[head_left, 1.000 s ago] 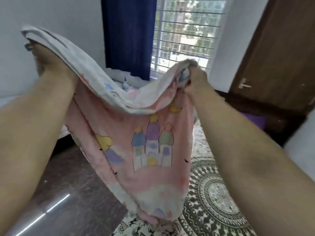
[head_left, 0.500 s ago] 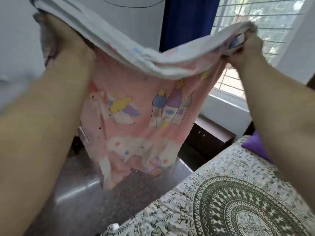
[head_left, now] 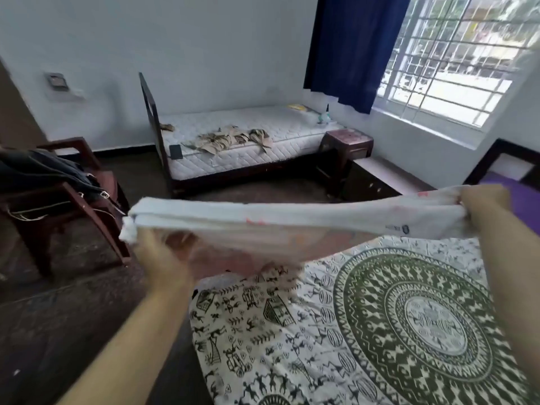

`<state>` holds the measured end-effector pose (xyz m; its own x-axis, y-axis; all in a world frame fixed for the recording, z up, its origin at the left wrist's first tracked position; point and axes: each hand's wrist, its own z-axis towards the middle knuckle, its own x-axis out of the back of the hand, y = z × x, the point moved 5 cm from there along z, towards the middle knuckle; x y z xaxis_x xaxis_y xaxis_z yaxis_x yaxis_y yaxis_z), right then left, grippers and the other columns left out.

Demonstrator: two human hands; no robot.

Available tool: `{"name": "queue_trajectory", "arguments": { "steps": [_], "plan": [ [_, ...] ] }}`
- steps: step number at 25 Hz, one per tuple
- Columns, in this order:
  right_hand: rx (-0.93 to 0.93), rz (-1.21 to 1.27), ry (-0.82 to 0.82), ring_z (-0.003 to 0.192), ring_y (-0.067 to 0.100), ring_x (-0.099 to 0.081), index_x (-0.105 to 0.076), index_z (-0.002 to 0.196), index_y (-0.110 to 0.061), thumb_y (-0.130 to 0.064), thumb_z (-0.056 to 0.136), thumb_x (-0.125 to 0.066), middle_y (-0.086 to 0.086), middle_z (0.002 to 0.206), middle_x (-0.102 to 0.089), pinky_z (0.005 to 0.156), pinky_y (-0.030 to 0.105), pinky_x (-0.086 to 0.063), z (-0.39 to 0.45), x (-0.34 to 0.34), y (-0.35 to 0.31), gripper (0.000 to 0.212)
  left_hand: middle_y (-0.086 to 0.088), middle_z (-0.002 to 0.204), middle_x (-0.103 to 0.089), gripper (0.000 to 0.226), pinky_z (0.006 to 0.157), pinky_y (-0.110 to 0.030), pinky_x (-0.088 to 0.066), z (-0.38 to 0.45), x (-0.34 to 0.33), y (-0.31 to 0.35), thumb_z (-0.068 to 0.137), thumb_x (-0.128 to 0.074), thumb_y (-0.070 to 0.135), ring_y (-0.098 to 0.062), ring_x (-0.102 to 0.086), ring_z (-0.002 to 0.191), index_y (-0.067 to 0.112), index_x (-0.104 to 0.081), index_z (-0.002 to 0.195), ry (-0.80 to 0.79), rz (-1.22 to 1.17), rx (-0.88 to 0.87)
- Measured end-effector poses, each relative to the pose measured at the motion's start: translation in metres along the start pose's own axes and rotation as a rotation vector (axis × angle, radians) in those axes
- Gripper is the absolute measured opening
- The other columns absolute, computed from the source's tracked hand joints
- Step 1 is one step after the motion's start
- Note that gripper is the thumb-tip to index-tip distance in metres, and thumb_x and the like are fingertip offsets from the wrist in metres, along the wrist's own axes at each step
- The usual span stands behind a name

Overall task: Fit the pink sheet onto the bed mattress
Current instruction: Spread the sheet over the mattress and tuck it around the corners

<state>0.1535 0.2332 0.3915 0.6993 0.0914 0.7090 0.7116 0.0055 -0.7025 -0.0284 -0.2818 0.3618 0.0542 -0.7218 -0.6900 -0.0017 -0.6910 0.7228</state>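
Note:
The pink sheet (head_left: 280, 226) is stretched flat between my hands at waist height, its pale underside up and pink fabric hanging below. My left hand (head_left: 157, 252) grips its left end, blurred by motion. Its right end is gripped by my right hand (head_left: 485, 203). The sheet hangs over the near corner of a bed covered in a black-and-white mandala cloth (head_left: 394, 323). Across the room stands a bare white mattress (head_left: 248, 135) on a dark frame, with scraps of tan material lying on it.
A dark wooden chair (head_left: 67, 185) with black clothing stands at the left. A small reddish stool (head_left: 346, 141) and a low bench sit by the window wall. A blue curtain (head_left: 350, 45) hangs beside the barred window. A purple pillow (head_left: 523, 200) lies at the right edge.
Both hands have swung the sheet down from head height to waist height, and it now lies flat and taut. The view has turned left, revealing the far bed and chair.

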Motion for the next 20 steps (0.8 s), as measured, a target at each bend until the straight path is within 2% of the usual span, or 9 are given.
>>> {"name": "queue_trajectory", "arguments": {
  "steps": [4,5,6,8,10,13,15,18,20],
  "plan": [
    [-0.213,-0.398,-0.167,0.091,0.032,-0.059,-0.056,0.123,0.002,-0.052,0.047,-0.085,0.019,0.104,-0.06,0.087,0.038,-0.05,0.018,0.005,0.193,0.097,0.013,0.061,-0.063,0.012,0.047,-0.016,-0.047,-0.094,0.058,-0.048,0.089,-0.052,0.018,0.0,-0.056,0.055,0.023,-0.062,0.085,-0.372,0.329,-0.007],
    [-0.307,-0.409,-0.223,0.075,0.028,-0.054,-0.056,0.123,0.003,-0.048,0.048,-0.087,0.017,0.087,-0.056,0.075,0.034,-0.05,0.02,0.006,0.229,0.095,0.019,0.061,-0.064,0.035,0.05,-0.009,-0.045,-0.111,0.075,-0.066,0.093,-0.045,0.005,0.005,-0.057,0.055,0.03,-0.067,0.082,-0.413,0.476,0.0],
    [-0.378,-0.39,-0.318,0.063,0.027,-0.047,-0.055,0.121,0.009,-0.031,0.07,-0.081,0.015,0.074,-0.05,0.062,0.032,-0.046,0.012,0.006,0.263,0.071,0.027,0.064,-0.062,0.052,0.055,-0.007,-0.043,-0.127,0.086,-0.077,0.093,-0.043,-0.002,0.01,-0.056,0.06,0.041,-0.067,0.077,-0.497,0.691,-0.045],
    [-0.422,-0.42,-0.396,0.054,0.032,-0.05,-0.056,0.105,0.021,-0.002,0.091,-0.056,0.016,0.061,-0.052,0.056,0.037,-0.047,-0.035,0.015,0.319,0.027,0.025,0.089,-0.054,0.021,0.066,-0.017,-0.04,-0.157,0.102,-0.09,0.08,-0.056,0.023,0.002,-0.049,0.082,0.044,-0.06,0.083,-0.842,1.215,-0.355],
    [-0.398,-0.539,-0.294,0.068,0.032,-0.06,-0.06,0.093,0.019,-0.006,0.088,-0.061,0.021,0.068,-0.057,0.067,0.041,-0.049,-0.064,0.01,0.361,0.026,0.007,0.106,-0.049,0.016,0.077,-0.033,-0.036,-0.181,0.127,-0.107,0.067,-0.056,0.04,-0.018,-0.047,0.099,0.035,-0.06,0.082,-1.13,1.489,-0.651],
    [-0.31,-0.777,-0.272,0.097,0.033,-0.062,-0.065,0.102,-0.003,-0.051,0.082,-0.058,0.019,0.105,-0.065,0.071,0.037,-0.044,-0.098,-0.01,0.366,0.052,0.016,0.085,-0.057,0.004,0.075,-0.03,-0.046,-0.18,0.146,-0.125,0.074,-0.052,0.04,-0.019,-0.061,0.094,0.038,-0.056,0.073,-1.425,1.498,-0.225],
    [-0.315,-0.723,-0.29,0.106,0.034,-0.06,-0.064,0.111,-0.009,-0.054,0.083,-0.052,0.016,0.119,-0.062,0.079,0.04,-0.046,-0.117,-0.019,0.353,0.054,0.013,0.067,-0.055,0.013,0.067,-0.025,-0.045,-0.17,0.158,-0.134,0.071,-0.049,0.054,-0.009,-0.056,0.069,0.042,-0.045,0.075,-1.46,1.56,0.194],
    [-0.451,-0.091,-0.37,0.124,0.038,-0.051,-0.05,0.131,-0.001,-0.023,0.098,-0.04,0.019,0.137,-0.051,0.079,0.038,-0.045,-0.115,-0.055,0.318,0.042,0.019,0.089,-0.062,0.047,0.078,-0.025,-0.05,-0.14,0.17,-0.146,0.06,-0.066,0.062,-0.004,-0.059,0.084,0.042,-0.042,0.096,-1.577,1.689,0.406],
    [-0.58,0.471,-0.433,0.129,0.036,-0.047,-0.044,0.137,-0.002,-0.023,0.098,-0.038,0.019,0.142,-0.047,0.075,0.037,-0.047,-0.123,-0.084,0.282,0.045,0.011,0.11,-0.062,0.06,0.086,-0.031,-0.05,-0.114,0.179,-0.152,0.065,-0.065,0.052,-0.016,-0.06,0.102,0.038,-0.037,0.116,-1.652,2.053,0.296]
  ]
}}
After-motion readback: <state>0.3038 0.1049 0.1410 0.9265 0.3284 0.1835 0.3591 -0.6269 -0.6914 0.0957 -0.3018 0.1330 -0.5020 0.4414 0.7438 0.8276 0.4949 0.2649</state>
